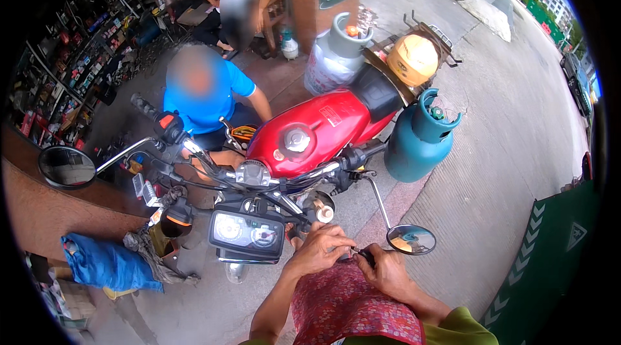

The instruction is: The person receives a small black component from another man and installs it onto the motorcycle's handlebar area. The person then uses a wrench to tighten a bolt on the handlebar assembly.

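My left hand (pixel 321 249) and my right hand (pixel 388 274) meet in front of my red patterned apron (pixel 349 303). The right hand is closed round a small black object (pixel 367 255), whose kind I cannot tell. My left fingers pinch together at its thin end; what lies between them is too small to make out. Just ahead stands a red motorcycle (pixel 310 130), its front towards me. The instrument panel (pixel 246 234) is left of my left hand, and a round mirror (pixel 411 239) is beside my right hand. A white-capped bottle (pixel 324 214) shows beyond my left hand.
Grey-green gas cylinders (pixel 420 141) (pixel 336 54) flank the motorcycle's rear, where a yellow helmet (pixel 412 60) rests. A person in blue (pixel 207 96) crouches at its far side; another person (pixel 236 5) sits behind. A blue sack (pixel 110 261) lies left, a green barrier (pixel 550 261) stands right.
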The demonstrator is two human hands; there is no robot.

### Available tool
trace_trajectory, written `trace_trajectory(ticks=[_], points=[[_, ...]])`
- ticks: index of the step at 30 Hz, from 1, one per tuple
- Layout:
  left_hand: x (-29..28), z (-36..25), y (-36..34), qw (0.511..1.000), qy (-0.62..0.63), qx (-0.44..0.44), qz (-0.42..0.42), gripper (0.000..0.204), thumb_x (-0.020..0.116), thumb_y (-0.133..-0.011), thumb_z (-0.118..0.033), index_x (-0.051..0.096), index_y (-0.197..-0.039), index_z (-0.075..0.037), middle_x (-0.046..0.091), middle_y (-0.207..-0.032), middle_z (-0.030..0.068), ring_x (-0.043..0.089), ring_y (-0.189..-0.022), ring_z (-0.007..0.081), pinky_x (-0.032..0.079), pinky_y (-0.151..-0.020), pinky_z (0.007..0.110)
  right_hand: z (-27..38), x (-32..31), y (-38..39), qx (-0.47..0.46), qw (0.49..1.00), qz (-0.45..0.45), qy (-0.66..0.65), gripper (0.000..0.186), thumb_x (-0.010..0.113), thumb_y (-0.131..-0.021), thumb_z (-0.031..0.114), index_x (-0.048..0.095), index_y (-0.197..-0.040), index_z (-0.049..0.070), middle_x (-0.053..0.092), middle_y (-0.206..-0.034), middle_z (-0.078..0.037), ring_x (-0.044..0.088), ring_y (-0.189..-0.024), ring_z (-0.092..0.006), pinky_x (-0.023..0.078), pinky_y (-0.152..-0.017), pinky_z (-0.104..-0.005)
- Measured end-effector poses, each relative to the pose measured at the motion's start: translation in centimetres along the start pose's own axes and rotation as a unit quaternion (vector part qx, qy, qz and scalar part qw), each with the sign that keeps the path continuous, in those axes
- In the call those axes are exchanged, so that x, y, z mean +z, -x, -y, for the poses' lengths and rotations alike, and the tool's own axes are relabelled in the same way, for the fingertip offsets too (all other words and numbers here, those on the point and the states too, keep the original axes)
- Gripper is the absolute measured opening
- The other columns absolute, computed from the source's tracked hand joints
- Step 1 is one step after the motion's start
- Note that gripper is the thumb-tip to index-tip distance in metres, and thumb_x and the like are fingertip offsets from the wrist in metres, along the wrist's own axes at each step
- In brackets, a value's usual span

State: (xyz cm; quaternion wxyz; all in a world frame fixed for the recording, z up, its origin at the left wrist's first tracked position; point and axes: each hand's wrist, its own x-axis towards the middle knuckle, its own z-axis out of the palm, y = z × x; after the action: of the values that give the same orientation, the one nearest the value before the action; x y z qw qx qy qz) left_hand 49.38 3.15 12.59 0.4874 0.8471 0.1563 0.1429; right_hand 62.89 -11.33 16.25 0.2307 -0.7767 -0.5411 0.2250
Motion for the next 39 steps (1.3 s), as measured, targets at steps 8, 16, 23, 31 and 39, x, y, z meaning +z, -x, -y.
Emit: trace_trajectory(ticks=[8,16,23,31,39], points=[[0.5,0.0,0.0,0.999,-0.044,-0.004,0.015,0.013,0.066,-0.078,-0.013,0.071,-0.089,-0.013,0.059,-0.081,0.0026,0.051,-0.086,0.0174,0.030,-0.081,0.031,-0.5,1.3,0.3,-0.089,0.987,-0.047,0.127,0.019,0.062,-0.080,0.023,0.054,-0.076,0.007,0.058,-0.055,-0.010,0.058,-0.043,-0.0225,0.043,-0.041,-0.0352],[0.2,0.2,0.4,0.999,-0.013,-0.018,0.037,0.014,0.064,-0.080,-0.013,0.067,-0.093,-0.011,0.060,-0.083,0.0034,0.048,-0.091,0.0198,0.031,-0.083,0.032,1.1,2.4,-0.2,-0.040,0.995,-0.016,0.087,0.021,0.065,-0.077,0.017,0.056,-0.089,0.003,0.062,-0.070,-0.015,0.062,-0.057,-0.0291,0.048,-0.055,-0.0397],[-0.4,0.5,0.7,0.994,0.059,-0.089,0.018,0.032,0.050,-0.084,-0.010,0.055,-0.115,-0.012,0.064,-0.092,0.0018,0.048,-0.096,0.0202,0.031,-0.092,0.032,1.6,-1.8,0.8,-0.099,0.992,0.004,0.078,0.033,0.067,-0.073,0.014,0.054,-0.100,0.001,0.059,-0.079,-0.013,0.061,-0.071,-0.0290,0.048,-0.059,-0.0396],[0.8,0.8,-0.2,0.991,0.097,-0.074,-0.050,0.025,0.047,-0.087,-0.012,0.056,-0.109,-0.004,0.061,-0.095,0.0097,0.053,-0.096,0.0234,0.036,-0.090,0.035,1.0,0.1,-0.5,-0.107,0.992,-0.016,0.064,0.023,0.060,-0.076,0.006,0.055,-0.097,0.000,0.059,-0.079,-0.016,0.061,-0.073,-0.0314,0.048,-0.061,-0.0393],[1.1,1.3,-0.1,0.988,0.028,0.026,-0.150,0.024,0.044,-0.089,-0.012,0.055,-0.106,0.001,0.056,-0.102,0.0158,0.056,-0.097,0.0302,0.043,-0.084,0.038,2.0,1.8,-2.5,-0.149,0.986,-0.006,0.075,0.012,0.057,-0.071,0.004,0.053,-0.082,0.003,0.059,-0.070,-0.013,0.061,-0.061,-0.0285,0.048,-0.053,-0.0391]])
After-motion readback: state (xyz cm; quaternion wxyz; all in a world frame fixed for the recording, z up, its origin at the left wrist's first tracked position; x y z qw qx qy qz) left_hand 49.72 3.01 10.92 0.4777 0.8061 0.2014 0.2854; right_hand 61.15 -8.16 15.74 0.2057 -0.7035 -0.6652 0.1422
